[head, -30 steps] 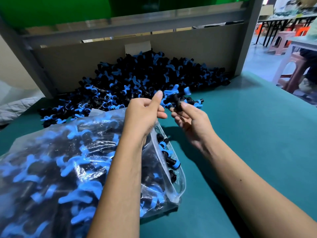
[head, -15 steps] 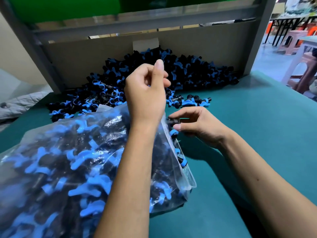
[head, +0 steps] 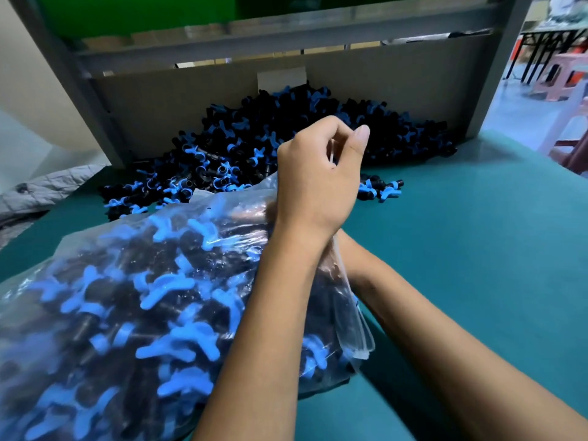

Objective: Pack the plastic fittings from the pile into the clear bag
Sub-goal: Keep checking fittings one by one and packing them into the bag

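A pile of black and blue plastic fittings (head: 270, 138) lies at the back of the teal table (head: 477, 249). The clear bag (head: 127, 297) lies in front of it on the left, stuffed with fittings. My left hand (head: 318, 176) is raised over the bag's mouth and pinches the bag's upper edge between thumb and fingers. My right forearm (head: 413, 313) runs under the left wrist into the bag's mouth. My right hand (head: 251, 214) shows only as a dim shape through the plastic, so I cannot see what it holds.
A few loose fittings (head: 381, 189) lie to the right of my left hand. A cardboard wall (head: 191, 100) in a grey frame (head: 496, 74) backs the pile. Pink stools (head: 566, 71) stand off the table's right side, and grey cloth (head: 47, 189) lies at the left.
My right hand carried a fitting from the pile's edge into the bag's mouth. My left hand lifted the bag's edge higher.
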Demonstrator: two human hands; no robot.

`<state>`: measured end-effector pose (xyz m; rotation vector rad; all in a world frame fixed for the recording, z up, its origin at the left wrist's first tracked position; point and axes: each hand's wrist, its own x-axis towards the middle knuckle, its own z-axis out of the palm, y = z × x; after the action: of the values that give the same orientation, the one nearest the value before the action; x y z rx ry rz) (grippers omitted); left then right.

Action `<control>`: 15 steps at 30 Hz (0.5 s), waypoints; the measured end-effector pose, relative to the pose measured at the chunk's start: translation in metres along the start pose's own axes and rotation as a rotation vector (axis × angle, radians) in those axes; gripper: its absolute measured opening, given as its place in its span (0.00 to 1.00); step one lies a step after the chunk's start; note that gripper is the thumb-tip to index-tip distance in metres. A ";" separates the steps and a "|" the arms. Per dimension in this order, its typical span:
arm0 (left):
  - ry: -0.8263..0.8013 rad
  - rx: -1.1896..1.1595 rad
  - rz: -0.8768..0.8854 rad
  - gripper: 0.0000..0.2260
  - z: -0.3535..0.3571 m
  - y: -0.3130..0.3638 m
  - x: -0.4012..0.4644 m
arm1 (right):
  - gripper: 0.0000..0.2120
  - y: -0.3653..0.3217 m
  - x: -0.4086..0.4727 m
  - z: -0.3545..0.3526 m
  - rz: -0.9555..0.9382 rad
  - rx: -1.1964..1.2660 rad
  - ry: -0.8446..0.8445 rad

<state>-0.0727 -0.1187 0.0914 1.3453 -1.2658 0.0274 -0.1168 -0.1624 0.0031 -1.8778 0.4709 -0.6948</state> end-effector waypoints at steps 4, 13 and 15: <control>0.076 -0.025 -0.087 0.13 0.004 -0.008 -0.001 | 0.07 -0.014 -0.006 -0.022 -0.113 0.259 0.092; -0.045 0.168 -0.274 0.13 0.008 -0.042 -0.009 | 0.24 0.075 0.031 -0.112 0.237 -0.967 0.503; -0.039 0.174 -0.284 0.13 0.009 -0.044 -0.009 | 0.32 0.089 0.035 -0.130 0.345 -0.987 0.411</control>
<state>-0.0530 -0.1338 0.0528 1.6732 -1.1140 -0.0889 -0.1758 -0.3085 -0.0317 -2.4373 1.5839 -0.6612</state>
